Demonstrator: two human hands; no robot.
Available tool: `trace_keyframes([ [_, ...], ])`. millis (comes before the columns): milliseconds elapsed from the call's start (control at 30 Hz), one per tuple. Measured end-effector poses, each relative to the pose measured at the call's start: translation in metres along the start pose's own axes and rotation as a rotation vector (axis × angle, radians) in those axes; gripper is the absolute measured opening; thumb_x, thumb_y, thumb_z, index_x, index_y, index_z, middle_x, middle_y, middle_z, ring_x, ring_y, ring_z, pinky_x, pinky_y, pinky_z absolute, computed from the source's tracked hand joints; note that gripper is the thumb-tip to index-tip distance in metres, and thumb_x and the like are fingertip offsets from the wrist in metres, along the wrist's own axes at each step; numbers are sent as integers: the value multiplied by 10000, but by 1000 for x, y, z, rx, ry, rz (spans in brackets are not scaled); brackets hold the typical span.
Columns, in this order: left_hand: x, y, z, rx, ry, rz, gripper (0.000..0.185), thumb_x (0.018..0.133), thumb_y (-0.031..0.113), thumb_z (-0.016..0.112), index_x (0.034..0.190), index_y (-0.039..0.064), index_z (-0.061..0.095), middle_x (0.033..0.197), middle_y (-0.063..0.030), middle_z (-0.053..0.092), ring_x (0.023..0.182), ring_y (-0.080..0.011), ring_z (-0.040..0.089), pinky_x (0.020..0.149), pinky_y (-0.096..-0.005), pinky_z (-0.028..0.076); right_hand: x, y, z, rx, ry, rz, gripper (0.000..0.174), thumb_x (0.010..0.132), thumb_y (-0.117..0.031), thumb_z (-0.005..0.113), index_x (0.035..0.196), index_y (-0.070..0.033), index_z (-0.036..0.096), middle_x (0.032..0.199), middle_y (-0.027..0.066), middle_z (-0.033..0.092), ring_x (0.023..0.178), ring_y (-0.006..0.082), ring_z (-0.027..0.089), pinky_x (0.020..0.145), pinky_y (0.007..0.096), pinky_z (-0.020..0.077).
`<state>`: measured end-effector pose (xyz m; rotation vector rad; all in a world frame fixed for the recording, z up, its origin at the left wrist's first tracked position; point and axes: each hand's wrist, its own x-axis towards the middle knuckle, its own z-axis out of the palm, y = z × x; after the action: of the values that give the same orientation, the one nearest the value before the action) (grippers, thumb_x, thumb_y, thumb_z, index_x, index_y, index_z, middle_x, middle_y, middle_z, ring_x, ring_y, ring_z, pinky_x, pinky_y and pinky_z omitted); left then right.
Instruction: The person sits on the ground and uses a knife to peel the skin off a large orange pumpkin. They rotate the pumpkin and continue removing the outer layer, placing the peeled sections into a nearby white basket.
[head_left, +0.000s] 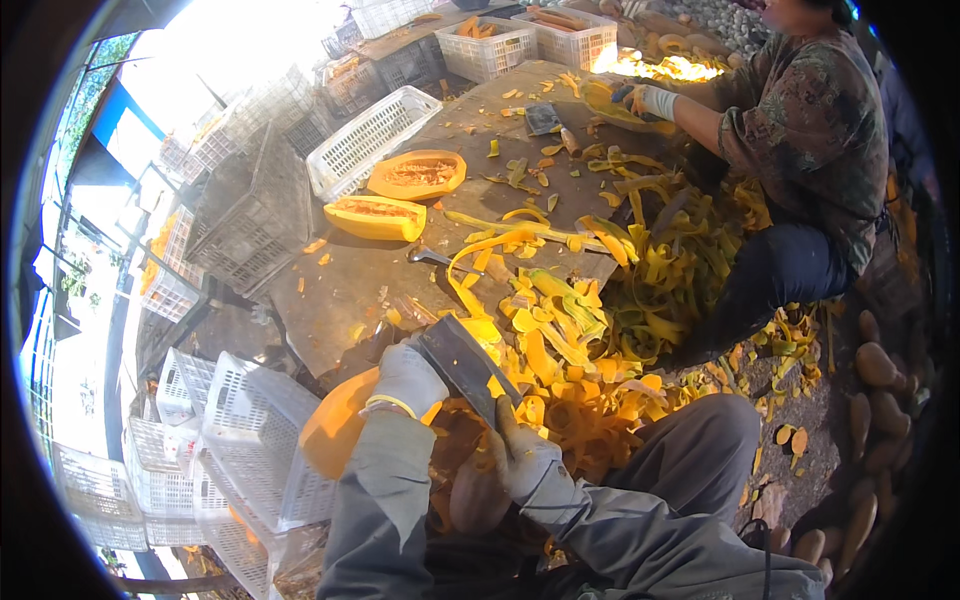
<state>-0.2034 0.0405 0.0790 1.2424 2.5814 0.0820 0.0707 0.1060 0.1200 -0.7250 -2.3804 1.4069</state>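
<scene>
Both my hands wear whitish work gloves. A broad dark-bladed cleaver (469, 364) slants between them. My left hand (409, 379) is closed at the blade's upper left end, its fingertips partly hidden. My right hand (532, 461) grips the lower right end, thumb up against the metal; I cannot make out the handle. Beside and under my left wrist is a peeled orange pumpkin (337, 427). A tan unpeeled pumpkin (480, 495) lies below, between my forearms. Curled pumpkin peelings (577, 405) are heaped just beyond my right hand.
On the wooden board (337, 300) lie two pumpkin halves (416, 174), a metal spoon (435, 257) and another cleaver (541, 118). A white plastic crate (375, 139) stands behind. Stacked crates (255, 427) rise at left. Opposite, a gloved person (810, 135) holds a pumpkin (619, 109). Whole pumpkins (877, 367) lie at right.
</scene>
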Motion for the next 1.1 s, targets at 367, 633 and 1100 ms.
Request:
trace_keyframes([
  [367,-23,86,-93,231,-215,-174,997,646,541,905,1425,44,533,1374,-190,619,1246,-348,639,1034,-407,516,76,3,6,62,158,77,528,1040,-297,589,1476,-7,522,938,273,712,865,424,726,733,475,569],
  [633,-7,74,-101,117,-266,-231,837,679,468,903,1372,102,610,1312,-158,689,1211,-337,669,1036,-393,521,25,12,0,37,174,-2,525,1042,-283,580,1489,-22,491,869,245,707,819,424,714,692,477,558],
  [1100,17,-25,-15,-164,-110,152,440,966,365,661,1371,191,665,1398,-78,671,1297,-317,616,1063,-390,498,16,6,6,-81,5,-17,613,1035,-297,568,1548,-23,374,812,263,688,734,453,692,638,520,539],
])
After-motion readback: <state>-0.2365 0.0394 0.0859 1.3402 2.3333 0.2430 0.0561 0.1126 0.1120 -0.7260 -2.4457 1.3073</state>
